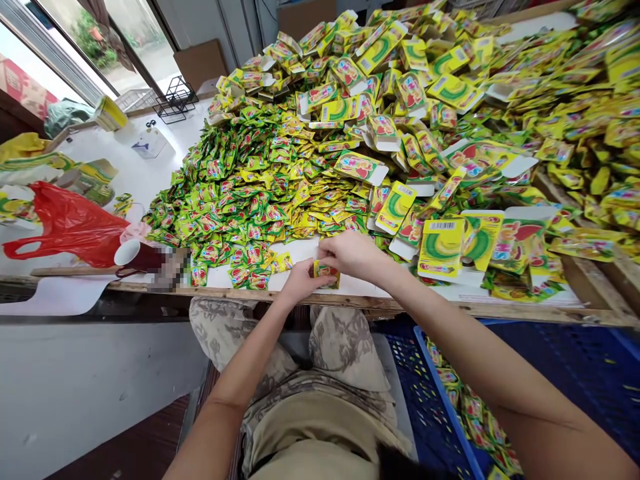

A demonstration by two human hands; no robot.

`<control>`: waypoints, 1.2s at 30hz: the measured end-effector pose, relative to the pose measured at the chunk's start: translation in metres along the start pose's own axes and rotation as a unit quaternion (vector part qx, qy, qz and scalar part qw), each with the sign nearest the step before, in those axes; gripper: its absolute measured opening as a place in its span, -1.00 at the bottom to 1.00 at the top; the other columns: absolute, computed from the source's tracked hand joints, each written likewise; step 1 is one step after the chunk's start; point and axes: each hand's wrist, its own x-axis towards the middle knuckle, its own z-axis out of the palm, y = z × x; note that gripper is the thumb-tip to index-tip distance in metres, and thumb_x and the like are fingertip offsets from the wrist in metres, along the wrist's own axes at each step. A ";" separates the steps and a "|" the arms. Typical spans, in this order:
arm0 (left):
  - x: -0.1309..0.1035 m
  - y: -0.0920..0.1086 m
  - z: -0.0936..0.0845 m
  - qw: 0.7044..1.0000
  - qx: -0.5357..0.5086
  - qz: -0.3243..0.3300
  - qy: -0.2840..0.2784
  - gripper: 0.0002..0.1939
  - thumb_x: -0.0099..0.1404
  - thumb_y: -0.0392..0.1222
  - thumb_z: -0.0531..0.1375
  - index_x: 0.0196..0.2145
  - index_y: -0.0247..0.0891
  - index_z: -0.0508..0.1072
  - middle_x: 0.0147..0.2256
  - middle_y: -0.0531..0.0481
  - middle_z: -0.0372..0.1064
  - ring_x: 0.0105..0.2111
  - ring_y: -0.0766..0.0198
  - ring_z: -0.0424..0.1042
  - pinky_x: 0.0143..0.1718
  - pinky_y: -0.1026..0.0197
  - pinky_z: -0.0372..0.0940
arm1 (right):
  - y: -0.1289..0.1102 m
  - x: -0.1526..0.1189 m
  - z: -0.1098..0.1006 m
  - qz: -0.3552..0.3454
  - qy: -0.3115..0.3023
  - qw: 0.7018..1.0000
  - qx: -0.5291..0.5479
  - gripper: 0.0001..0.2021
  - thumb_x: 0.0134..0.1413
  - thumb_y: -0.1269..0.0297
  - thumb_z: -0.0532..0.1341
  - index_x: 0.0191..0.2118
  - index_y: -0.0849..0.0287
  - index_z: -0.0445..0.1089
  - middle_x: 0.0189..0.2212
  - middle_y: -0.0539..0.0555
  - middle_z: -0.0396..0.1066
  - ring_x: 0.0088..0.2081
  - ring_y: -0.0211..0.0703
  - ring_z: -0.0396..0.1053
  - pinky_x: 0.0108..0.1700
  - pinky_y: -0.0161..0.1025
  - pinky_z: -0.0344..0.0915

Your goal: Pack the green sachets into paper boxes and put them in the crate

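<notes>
Patterned trousers point(345, 347) fill the bottom of the view, our knees tucked under the table edge point(350, 301). Just above them our left hand point(300, 283) and right hand point(353, 257) meet over a small stack of sachets point(326, 272). The left hand cups the stack from below and behind with its fingers closed around it, while the right hand pinches down on top, thumb and fingertips curled over the upper edge. The stack sits just off the white tabletop point(300, 252), close to the front edge.

To do this well, as we judge it, we should keep the sachets squared against the left palm so their edges line up, and press lightly with the right hand so none slide out sideways.

Beyond the hands, a heap of loose green-and-yellow sachets point(240, 193) spreads to the left. To the right lie flat yellow cartons point(443, 248), and more are piled toward the back. A blue crate point(550, 373) with sachets in it stands by our right knee. Far left rest a red plastic bag point(70, 227) and a dark mug point(135, 257).
</notes>
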 end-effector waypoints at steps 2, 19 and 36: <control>-0.001 0.000 0.000 1.000 0.003 0.001 0.005 -0.62 -0.13 -0.03 0.41 -0.39 -0.32 0.50 -0.53 0.07 0.37 -0.45 0.27 0.33 -0.38 0.25 0.26 | 0.002 0.000 0.002 -0.036 -0.034 0.999 0.019 -0.83 -0.04 0.43 0.19 -0.49 0.10 0.51 -0.63 0.02 0.42 -0.55 -0.21 0.31 -0.48 -0.29 -0.01; 0.006 -0.004 0.003 1.000 -0.029 0.002 0.000 -0.67 -0.08 -0.05 0.38 -0.46 -0.34 0.43 -0.53 0.11 0.31 -0.49 0.37 0.23 -0.41 0.30 0.18 | 0.018 -0.023 0.023 -0.049 0.006 0.998 0.037 -0.78 0.09 0.34 0.19 -0.17 0.14 0.54 -0.29 0.16 0.44 -0.27 -0.10 0.41 -0.29 -0.27 0.24; 0.008 0.002 0.009 0.994 -0.108 0.007 -0.001 -0.54 -0.06 0.04 0.39 -0.30 -0.32 0.43 -0.40 0.08 0.38 -0.37 0.33 0.31 -0.27 0.25 0.25 | 0.039 -0.037 0.025 -0.092 0.078 0.988 0.094 -0.82 0.18 0.39 0.09 -0.23 0.19 0.44 -0.25 0.14 0.43 -0.25 -0.13 0.38 -0.27 -0.26 0.22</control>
